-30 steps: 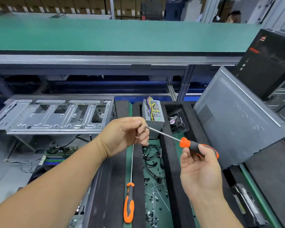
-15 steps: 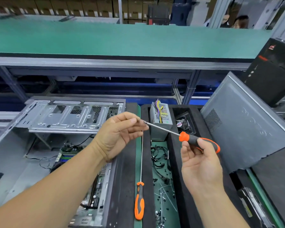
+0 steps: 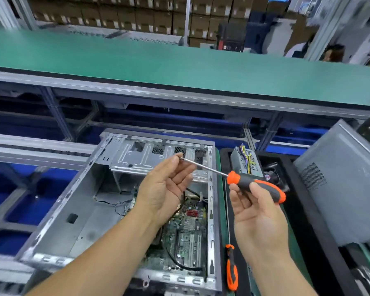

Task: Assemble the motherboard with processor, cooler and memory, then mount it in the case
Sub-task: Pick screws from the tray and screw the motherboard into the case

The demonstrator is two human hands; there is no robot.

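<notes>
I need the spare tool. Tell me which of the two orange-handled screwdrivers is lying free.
The long thin screwdriver lying on the green strip right of the open case. The other screwdriver is gripped by the right hand, its tip at the left hand.

Orange-and-grey screwdriver (image 3: pixel 257 187), green motherboard (image 3: pixel 185 236)

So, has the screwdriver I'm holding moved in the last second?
Yes. The held screwdriver shifted left: its tip was over the power supply and is now over the case.
</notes>
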